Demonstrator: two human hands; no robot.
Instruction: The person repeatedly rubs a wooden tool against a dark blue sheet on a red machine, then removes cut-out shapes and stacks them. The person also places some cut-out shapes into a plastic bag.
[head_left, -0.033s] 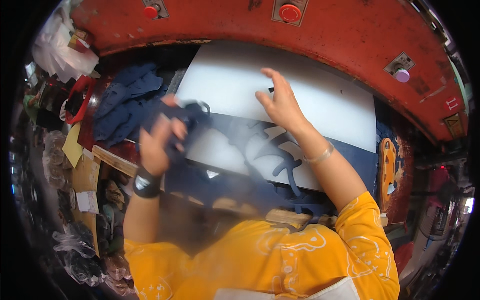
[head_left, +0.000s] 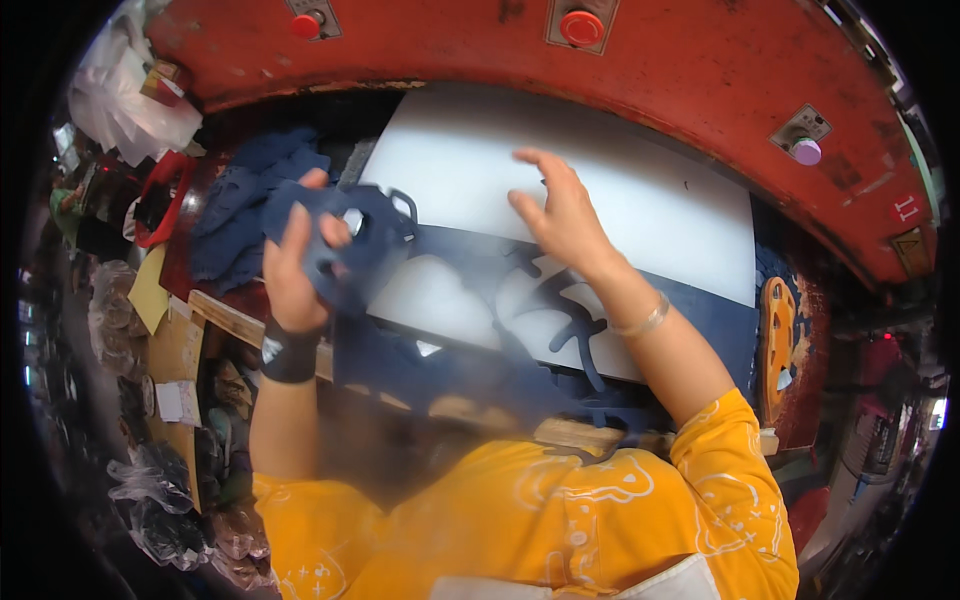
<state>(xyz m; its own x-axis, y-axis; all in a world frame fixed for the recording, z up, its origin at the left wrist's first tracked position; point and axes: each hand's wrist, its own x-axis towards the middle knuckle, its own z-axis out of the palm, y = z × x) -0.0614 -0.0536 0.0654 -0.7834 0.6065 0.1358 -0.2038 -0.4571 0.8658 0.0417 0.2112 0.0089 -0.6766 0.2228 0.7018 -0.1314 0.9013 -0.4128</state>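
- Shifted slightly leftward since the earlier frame, the left hand [head_left: 295,285] now shows the dark blue cut piece [head_left: 383,222] more face-on, its holes sharper; the right hand [head_left: 565,215] keeps nearly the same place.
- Hands stand well apart: the left is closed on the piece near its left end, fingers across its face, while the right hovers with thumb and fingers parted. A small dark spot shows by the right fingertips; I cannot tell whether they touch it.
- Held up, the piece is over the left part of the white surface [head_left: 470,150], near the heap of blue pieces [head_left: 245,195].
- It looks light, thin and fairly soft, likely a fabric or foam sheet that bends readily yet keeps some shape; slipperiness is hard to judge.
- Its broad solid areas seem the safest hold; the narrow loop at its right edge could stretch or tear if pulled.
- Below lies the blue sheet [head_left: 700,300] with openings and thin curved strips [head_left: 577,335]; those strips look floppy and prone to snagging, so a grip on the wide margin seems better.
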